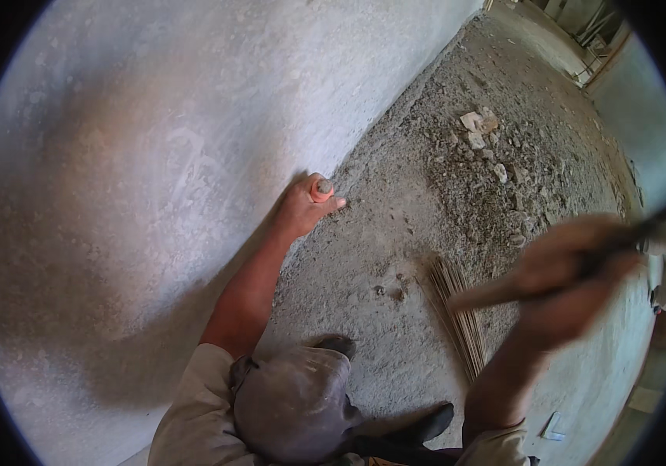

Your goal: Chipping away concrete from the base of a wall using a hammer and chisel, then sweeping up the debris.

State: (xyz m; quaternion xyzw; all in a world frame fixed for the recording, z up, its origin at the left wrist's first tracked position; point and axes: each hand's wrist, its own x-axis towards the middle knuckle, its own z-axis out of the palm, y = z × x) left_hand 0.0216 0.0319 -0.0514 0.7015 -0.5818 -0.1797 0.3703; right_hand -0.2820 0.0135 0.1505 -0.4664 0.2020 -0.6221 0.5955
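My left hand [302,208] is wrapped round a chisel with an orange hand guard [322,189], seen nearly end-on at the foot of the pale wall. Its tip is hidden below the hand. Raised on the right side, my right hand [574,272] grips the handle of a hammer [488,294]. Both hand and hammer are smeared by motion. The handle's butt points left, and its dark shaft runs up and right toward a dark head at the picture's rim. Hand and chisel are well apart from the hammer.
Plastered wall [154,155] rises on the left. Rubble [496,179] with pale broken chunks covers the floor ahead. A stick broom [457,311] lies on the rough floor [372,326] near my right forearm. My capped knee [294,404] and dark shoes are at the bottom.
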